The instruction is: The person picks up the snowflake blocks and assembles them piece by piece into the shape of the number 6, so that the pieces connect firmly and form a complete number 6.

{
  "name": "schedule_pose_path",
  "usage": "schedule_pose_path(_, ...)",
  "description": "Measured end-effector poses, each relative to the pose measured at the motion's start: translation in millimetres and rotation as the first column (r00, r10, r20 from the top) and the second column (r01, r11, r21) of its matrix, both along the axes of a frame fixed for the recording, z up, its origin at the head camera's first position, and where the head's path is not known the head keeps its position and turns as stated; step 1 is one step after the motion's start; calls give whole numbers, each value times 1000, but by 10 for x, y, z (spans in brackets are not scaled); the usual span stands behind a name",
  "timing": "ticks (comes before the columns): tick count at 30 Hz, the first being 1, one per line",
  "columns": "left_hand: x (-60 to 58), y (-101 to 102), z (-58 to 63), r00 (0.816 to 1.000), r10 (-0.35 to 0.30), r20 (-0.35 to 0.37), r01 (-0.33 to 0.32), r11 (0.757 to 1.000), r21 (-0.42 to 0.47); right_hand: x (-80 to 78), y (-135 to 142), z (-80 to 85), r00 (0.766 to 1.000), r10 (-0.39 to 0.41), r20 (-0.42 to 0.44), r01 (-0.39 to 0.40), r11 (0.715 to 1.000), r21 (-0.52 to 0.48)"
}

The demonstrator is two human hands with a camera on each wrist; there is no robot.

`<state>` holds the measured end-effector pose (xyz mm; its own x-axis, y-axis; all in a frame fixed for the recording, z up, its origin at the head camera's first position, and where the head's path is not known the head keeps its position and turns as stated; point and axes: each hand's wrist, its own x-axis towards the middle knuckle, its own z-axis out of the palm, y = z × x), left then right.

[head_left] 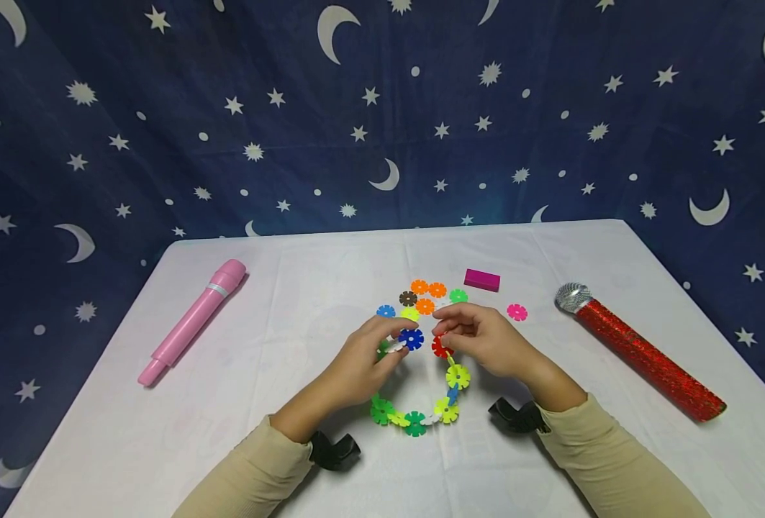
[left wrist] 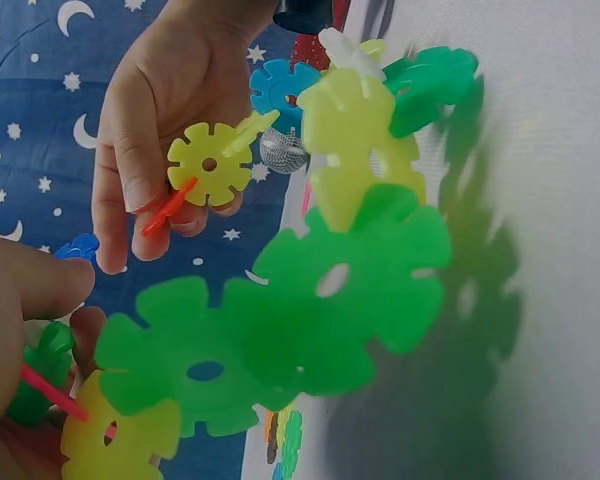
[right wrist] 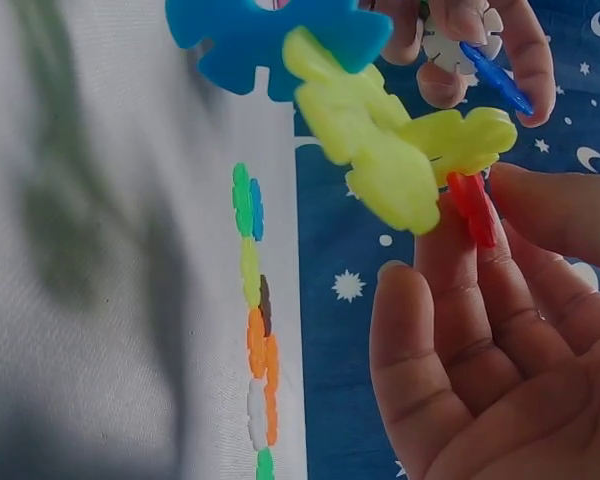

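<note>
A chain of notched plastic snowflake discs curves above the table, in green, yellow, white, blue and red. My left hand holds one end, its fingers about a white disc with a dark blue disc slotted onto it. At the other end my right hand pinches a red disc between thumb and fingers. That red disc joins a yellow disc. A small gap separates the blue disc from the red one. The left palm is partly hidden.
Loose discs lie beyond the hands, including an orange disc, a brown disc and a pink disc. A magenta block is behind them. A pink microphone-like stick lies left, a red glittery microphone right.
</note>
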<state>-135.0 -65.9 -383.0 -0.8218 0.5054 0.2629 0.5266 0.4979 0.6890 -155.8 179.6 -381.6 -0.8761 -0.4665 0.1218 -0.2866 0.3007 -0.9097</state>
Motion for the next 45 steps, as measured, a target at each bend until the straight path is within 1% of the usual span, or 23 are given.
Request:
schedule_pose_path(6, 0, -4, 4, 1000, 11, -3, -11, 1000, 3, -19, 13, -12, 1000, 4, 15, -4, 1000, 5)
schedule_pose_path(12, -6, -5, -1, 1000, 1, 0, -1, 1000, 16, -25, 13, -10, 999, 16, 35, -16, 1000, 5)
schedule_pose_path(14, -5, -4, -1, 1000, 9, -11, -8, 1000, 22, -29, 28, -5, 999, 15, 37, -15, 1000, 16)
schedule_pose_path(17, -1, -3, 2, 999, 32, -34, -31, 999, 33, -38, 75, 16, 999, 11, 49, -15, 997, 74)
schedule_pose_path(19, 2, -4, 2, 998, 47, -53, -44, 998, 44, -44, 113, 33, 998, 10, 63, -19, 989, 148)
schedule_pose_path(20, -1, -5, -6, 997, 54, -63, -51, 997, 51, -47, 128, 43, 997, 15, 75, -28, 982, 186)
schedule_pose_path(23, -7, -7, -21, 993, 77, -94, -69, 994, 87, -48, 150, 63, 988, 66, 137, -100, 959, 265)
schedule_pose_path(25, -12, -8, -27, 990, 93, -109, -81, 991, 111, -48, 145, 65, 981, 92, 172, -137, 952, 273)
schedule_pose_path(27, -13, -8, -27, 988, 105, -110, -91, 988, 127, -43, 134, 70, 978, 103, 181, -147, 957, 249)
schedule_pose_path(29, -10, -6, -20, 990, 107, -94, -95, 988, 126, -32, 118, 78, 984, 89, 157, -122, 968, 218)
schedule_pose_path(33, -6, -3, -17, 996, 83, -45, -78, 991, 104, 3, 78, 96, 993, 68, 93, -84, 981, 173)
schedule_pose_path(39, 1, 3, -15, 999, 42, 4, -42, 993, 106, 52, 23, 122, 996, 76, 49, -84, 983, 164)
schedule_pose_path(45, 2, 8, -24, 999, 12, 34, -16, 994, 109, 83, -6, 127, 997, 83, -6, -80, 979, 186)
